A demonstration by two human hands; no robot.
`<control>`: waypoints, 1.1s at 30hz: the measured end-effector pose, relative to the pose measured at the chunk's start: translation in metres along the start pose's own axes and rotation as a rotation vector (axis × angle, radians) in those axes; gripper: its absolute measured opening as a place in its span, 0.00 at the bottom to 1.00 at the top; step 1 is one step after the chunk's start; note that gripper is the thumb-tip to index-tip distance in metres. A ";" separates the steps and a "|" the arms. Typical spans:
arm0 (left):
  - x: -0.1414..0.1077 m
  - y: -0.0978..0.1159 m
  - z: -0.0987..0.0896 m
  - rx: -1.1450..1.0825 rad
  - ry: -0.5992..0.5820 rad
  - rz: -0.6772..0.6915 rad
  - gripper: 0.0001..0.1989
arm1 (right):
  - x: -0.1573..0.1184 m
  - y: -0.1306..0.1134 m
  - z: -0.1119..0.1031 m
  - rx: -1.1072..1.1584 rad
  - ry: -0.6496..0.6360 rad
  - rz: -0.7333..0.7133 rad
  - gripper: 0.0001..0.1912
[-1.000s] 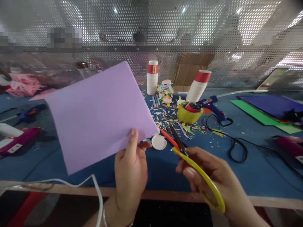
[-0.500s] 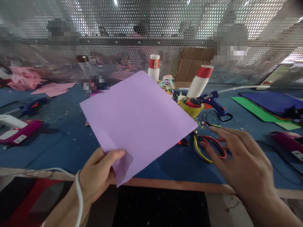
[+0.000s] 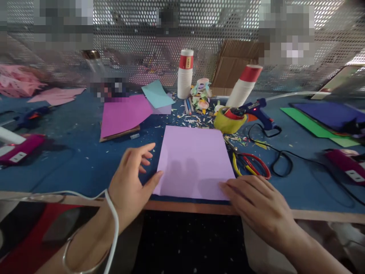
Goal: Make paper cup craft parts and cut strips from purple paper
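A square purple sheet of paper (image 3: 194,160) lies nearly flat on the blue table, close to its front edge. My left hand (image 3: 132,182) is at the sheet's left side, fingers apart and curved, with the thumb tip at the paper's edge. At the lower right corner, my right hand (image 3: 256,205) has its fingers together, gripping the paper there; its thumb is mostly hidden. Scissors (image 3: 251,163) with red and yellow handles lie just right of the sheet, above my right hand.
Magenta paper (image 3: 125,116) and light blue paper (image 3: 158,94) lie back left. Paper scraps surround a yellow bowl (image 3: 229,121) with a blue glue gun (image 3: 261,112). Stacked paper cups (image 3: 185,76) stand behind. A black cable (image 3: 302,158) runs right; green sheets (image 3: 305,127) lie beyond.
The purple sheet, held up in my left hand before, has come down onto the table and turned square. My left hand has let go; my right hand has moved to the near right corner.
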State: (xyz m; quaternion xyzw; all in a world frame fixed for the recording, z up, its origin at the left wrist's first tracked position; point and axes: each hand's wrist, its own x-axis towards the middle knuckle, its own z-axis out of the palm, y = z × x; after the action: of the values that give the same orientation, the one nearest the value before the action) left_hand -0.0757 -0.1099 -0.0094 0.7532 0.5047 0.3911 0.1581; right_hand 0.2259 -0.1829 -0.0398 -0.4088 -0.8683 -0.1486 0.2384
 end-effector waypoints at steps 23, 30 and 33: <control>0.000 0.019 0.041 0.196 -0.524 0.616 0.12 | 0.018 -0.013 -0.008 0.146 -0.103 0.095 0.16; 0.001 0.021 0.040 0.129 -0.527 0.581 0.10 | 0.017 -0.010 -0.010 0.174 -0.087 0.106 0.15; 0.000 0.020 0.041 0.083 -0.482 0.598 0.09 | 0.017 -0.013 -0.011 0.176 -0.102 0.133 0.16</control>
State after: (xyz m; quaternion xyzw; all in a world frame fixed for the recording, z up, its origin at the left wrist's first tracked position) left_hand -0.0325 -0.1121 -0.0230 0.9432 0.2266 0.2110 0.1205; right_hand 0.2099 -0.1850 -0.0223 -0.4500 -0.8599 -0.0349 0.2383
